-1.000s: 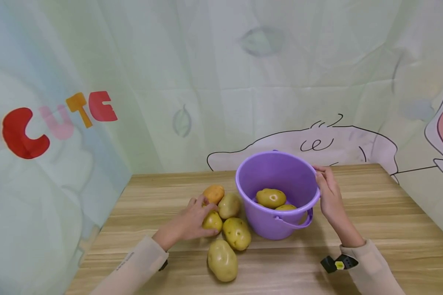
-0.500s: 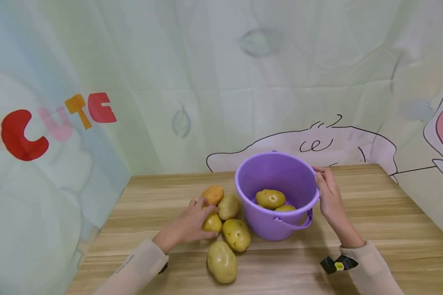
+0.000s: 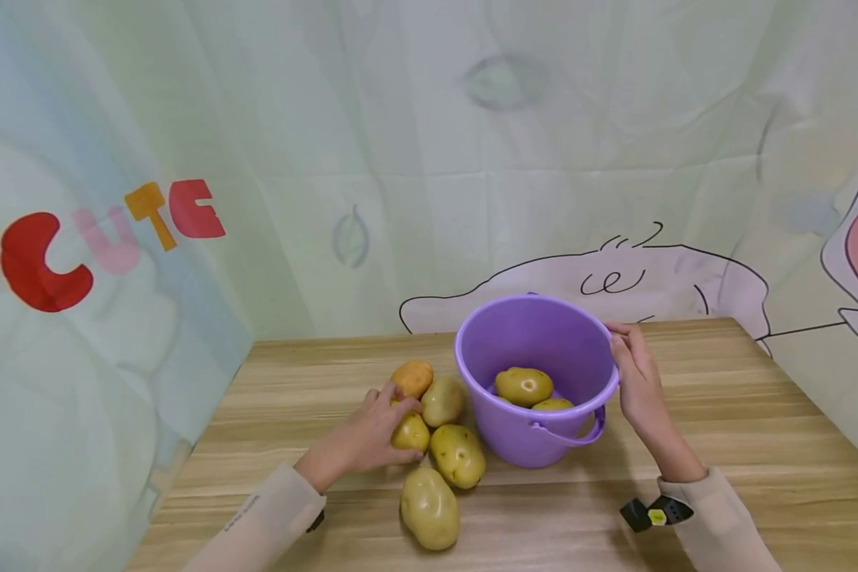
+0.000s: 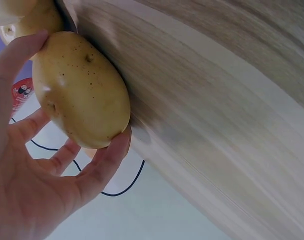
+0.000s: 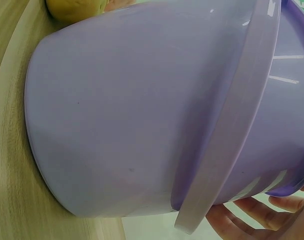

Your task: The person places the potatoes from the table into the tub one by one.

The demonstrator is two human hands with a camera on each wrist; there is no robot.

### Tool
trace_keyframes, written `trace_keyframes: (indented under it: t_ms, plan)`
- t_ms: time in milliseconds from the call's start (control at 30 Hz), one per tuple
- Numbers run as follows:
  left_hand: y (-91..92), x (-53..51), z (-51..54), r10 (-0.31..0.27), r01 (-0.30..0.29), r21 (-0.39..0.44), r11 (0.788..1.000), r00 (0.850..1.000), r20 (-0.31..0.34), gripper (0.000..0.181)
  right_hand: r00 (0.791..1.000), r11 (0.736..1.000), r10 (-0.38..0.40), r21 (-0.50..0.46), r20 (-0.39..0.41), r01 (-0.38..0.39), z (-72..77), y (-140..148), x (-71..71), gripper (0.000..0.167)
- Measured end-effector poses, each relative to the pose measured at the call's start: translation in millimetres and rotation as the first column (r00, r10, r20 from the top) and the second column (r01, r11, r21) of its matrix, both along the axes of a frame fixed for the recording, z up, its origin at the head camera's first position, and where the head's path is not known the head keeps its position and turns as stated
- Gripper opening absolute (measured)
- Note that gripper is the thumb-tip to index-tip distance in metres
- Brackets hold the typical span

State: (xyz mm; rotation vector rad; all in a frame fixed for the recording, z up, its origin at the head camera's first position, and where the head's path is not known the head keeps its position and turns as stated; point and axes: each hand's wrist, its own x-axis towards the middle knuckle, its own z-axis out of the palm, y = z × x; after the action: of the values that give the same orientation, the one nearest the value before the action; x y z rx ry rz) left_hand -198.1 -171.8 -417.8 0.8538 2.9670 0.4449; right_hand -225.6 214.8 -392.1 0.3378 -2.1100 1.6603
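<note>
My left hand (image 3: pixel 368 433) grips a yellow potato (image 3: pixel 411 433) on the table, thumb on the near side and fingers across the far side. The left wrist view gives this dark-speckled potato (image 4: pixel 82 92) between thumb and fingertips. To the right, a purple bucket (image 3: pixel 518 437) stands upright, its handle (image 3: pixel 579 437) hanging down in front. My right hand (image 3: pixel 638 373) holds the bucket's right rim, with the thumb near the lip; some fingers are hidden in the head view. Inside the bucket lie a potato (image 3: pixel 523 387) and, partly covered by the rim, another potato (image 3: pixel 552 404).
Around the left hand lie an orange-tinged potato (image 3: pixel 412 378), a pale potato (image 3: pixel 442 402) and a yellow potato (image 3: pixel 458 456). One large potato (image 3: pixel 430 508) sits nearer the front. The wooden table (image 3: pixel 314 365) ends at a printed curtain (image 3: pixel 372 159) behind.
</note>
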Motion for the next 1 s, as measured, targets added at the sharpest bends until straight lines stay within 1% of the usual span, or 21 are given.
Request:
trace_keyframes:
  t_ms: [133,300,500,667,833,1000]
  plan:
    - [-0.3,-1.3,-1.6,0.001,-0.001,-0.004,1.000,1.000,-0.004,0.056,1.000,1.000,0.003,-0.002,-0.004,-0.003,0.0,-0.1,-0.1,0.036]
    - [-0.8,-2.8,-4.6,-0.002,0.002,-0.018,1.000,1.000,-0.025,0.056,1.000,1.000,0.007,-0.001,-0.005,-0.007,0.4,-0.5,0.3,0.037]
    - [-1.0,-3.4,-5.2,0.006,-0.007,-0.034,0.999,0.999,-0.038,0.058,1.000,1.000,0.005,0.002,-0.002,-0.004,0.6,-0.6,0.6,0.037]
    - [-1.4,-4.2,-4.7,0.022,-0.023,-0.044,0.999,0.999,-0.028,0.058,1.000,1.000,0.005,-0.006,0.001,-0.005,0.9,-0.5,0.8,0.037]
    - [-1.6,-3.9,-2.2,0.014,-0.015,-0.030,0.999,1.000,-0.017,0.055,1.000,1.000,0.004,-0.007,-0.002,-0.004,0.8,-0.1,0.5,0.037]
    - [-1.7,-4.0,-2.0,0.010,-0.010,-0.028,1.000,1.000,-0.015,0.056,1.000,1.000,0.006,-0.005,-0.001,-0.006,0.6,-0.1,0.4,0.037]
